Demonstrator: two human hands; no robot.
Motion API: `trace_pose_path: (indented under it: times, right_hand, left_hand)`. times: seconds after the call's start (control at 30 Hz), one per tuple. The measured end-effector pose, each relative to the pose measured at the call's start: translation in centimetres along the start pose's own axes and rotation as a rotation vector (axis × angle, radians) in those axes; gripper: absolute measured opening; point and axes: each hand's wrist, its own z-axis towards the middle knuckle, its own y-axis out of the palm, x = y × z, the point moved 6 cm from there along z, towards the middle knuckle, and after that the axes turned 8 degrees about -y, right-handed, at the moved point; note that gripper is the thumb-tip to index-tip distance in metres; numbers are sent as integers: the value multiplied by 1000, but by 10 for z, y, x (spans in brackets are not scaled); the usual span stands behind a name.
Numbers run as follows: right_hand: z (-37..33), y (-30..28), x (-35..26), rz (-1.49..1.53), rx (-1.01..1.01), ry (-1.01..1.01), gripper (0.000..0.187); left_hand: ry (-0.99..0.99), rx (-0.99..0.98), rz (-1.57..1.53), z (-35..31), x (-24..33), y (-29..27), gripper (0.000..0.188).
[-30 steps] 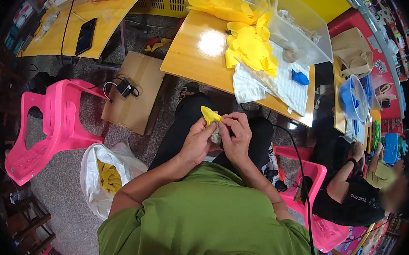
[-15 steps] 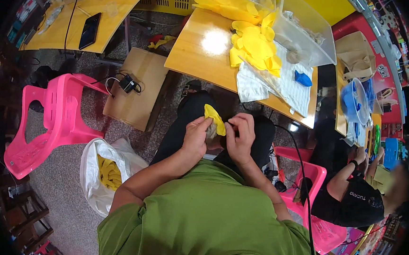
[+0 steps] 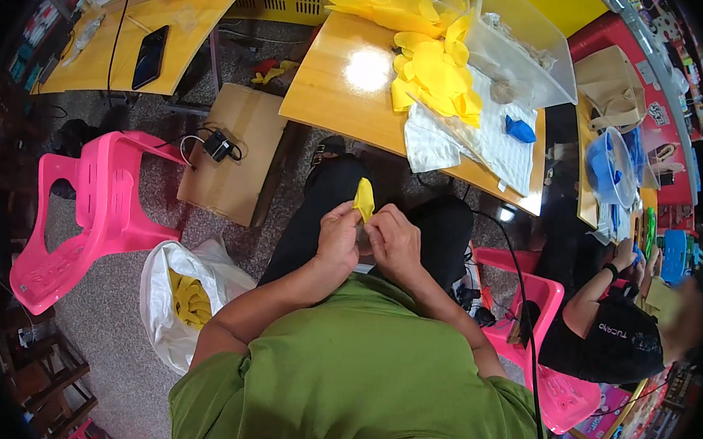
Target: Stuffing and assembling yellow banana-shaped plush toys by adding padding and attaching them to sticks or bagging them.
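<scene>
My left hand (image 3: 338, 237) pinches a small yellow cloth-like piece (image 3: 364, 198) above my lap. Close beside it, my right hand (image 3: 396, 237) is closed with bent fingers at the piece's lower end. The piece stands up between the hands, folded narrow; its lower part is hidden by my fingers. Ahead, a heap of flat yellow pieces (image 3: 436, 71) with rounded edges lies on a wooden table (image 3: 317, 83). To my left, a white sack (image 3: 162, 314) holds more yellow pieces (image 3: 188, 299).
Clear plastic bin (image 3: 542, 35), white cloth (image 3: 430, 142) and small blue piece (image 3: 520, 129) are on the table. A pink chair (image 3: 101, 188) and cardboard box (image 3: 230, 167) stand left. A black cable (image 3: 517, 265) hangs right, near a seated person (image 3: 608, 332).
My right hand has moved left toward my left hand. The yellow piece has turned from spread and slanting to narrower and upright.
</scene>
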Motion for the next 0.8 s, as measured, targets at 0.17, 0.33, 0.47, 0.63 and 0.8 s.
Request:
trace_pose_path:
  times: [0.17,0.33,0.47,0.63,0.8]
  right_hand:
    - [-11,6,27,231,-40,164,3]
    - [-22,7,43,630,18,524,8]
    - [-27,9,47,754,-28,713,6]
    - [-23,1,28,603,95,299,5]
    - [-2,-32,9,417,167,140,14]
  left_hand:
    - [-115,-49,-41,3,-2,-4,24]
    - [-190,-489,-130,-15,13,25,34]
    - [-83,-370,36,-18,12,23,35]
    - [188,-170,379,-14,23,19,28]
    - [678,-173,1167,-35,67,52,33]
